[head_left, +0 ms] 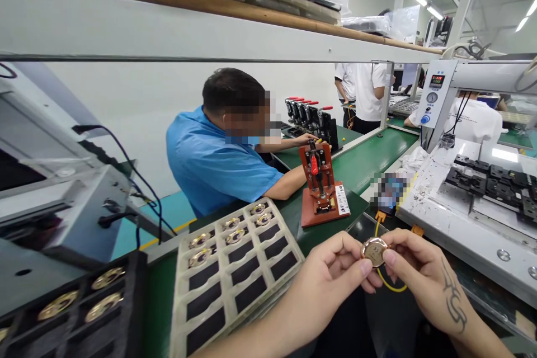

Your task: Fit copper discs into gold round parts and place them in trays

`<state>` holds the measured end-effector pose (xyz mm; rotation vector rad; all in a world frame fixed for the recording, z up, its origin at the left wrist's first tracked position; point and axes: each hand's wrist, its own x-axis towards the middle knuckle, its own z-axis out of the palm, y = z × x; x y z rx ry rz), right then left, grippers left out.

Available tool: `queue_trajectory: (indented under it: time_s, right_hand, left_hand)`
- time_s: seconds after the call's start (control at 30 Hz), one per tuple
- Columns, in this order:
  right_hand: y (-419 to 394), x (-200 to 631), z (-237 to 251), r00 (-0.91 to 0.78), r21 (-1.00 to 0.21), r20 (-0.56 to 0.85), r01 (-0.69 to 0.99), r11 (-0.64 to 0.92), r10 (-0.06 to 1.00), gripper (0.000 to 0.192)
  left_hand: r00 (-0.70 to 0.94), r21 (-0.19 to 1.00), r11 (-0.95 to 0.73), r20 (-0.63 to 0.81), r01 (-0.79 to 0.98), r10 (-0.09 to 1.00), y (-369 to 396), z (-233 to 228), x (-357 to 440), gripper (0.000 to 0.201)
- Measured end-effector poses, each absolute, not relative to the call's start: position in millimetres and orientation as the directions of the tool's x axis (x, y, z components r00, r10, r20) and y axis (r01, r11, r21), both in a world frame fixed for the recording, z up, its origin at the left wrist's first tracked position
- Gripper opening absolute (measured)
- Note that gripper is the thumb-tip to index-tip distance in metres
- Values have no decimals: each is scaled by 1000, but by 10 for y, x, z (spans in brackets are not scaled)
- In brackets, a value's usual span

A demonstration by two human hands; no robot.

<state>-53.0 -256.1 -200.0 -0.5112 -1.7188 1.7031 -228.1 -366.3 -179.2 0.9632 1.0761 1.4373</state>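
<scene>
Green bench below, both hands (335,274) pinching brass disc (375,250)

A gold disc (375,250) trails a yellow wire (388,285) over the green table (369,165).

Bare forearms (right hand (423,274) tattooed).

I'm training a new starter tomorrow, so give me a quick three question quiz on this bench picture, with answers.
1. True or false: both hands hold the round metal part.
2. Which tray has parts only in its far rows: A the grey tray, B the black tray?
3. What stands past the grey tray on the green belt?

Key: 1 true, left hand and right hand pinch it. 2 A. 3 the red clamp jig.
</scene>
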Motion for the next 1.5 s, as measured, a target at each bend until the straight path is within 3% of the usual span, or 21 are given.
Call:
queue_trajectory:
  time_s: [0.33,1.5]
  right_hand:
    - [-2547,-535,-2038,-722,-986,169,-123,115,671,24]
    - [-2656,-411,-1849,-718,-967,226,-248,61,659,16]
  left_hand:
    - [-154,969,-67,30,-237,988,-3698,-1792,-2287,33]
    - [-106,971,21,-47,-237,993,-3698,-1677,-2214,36]
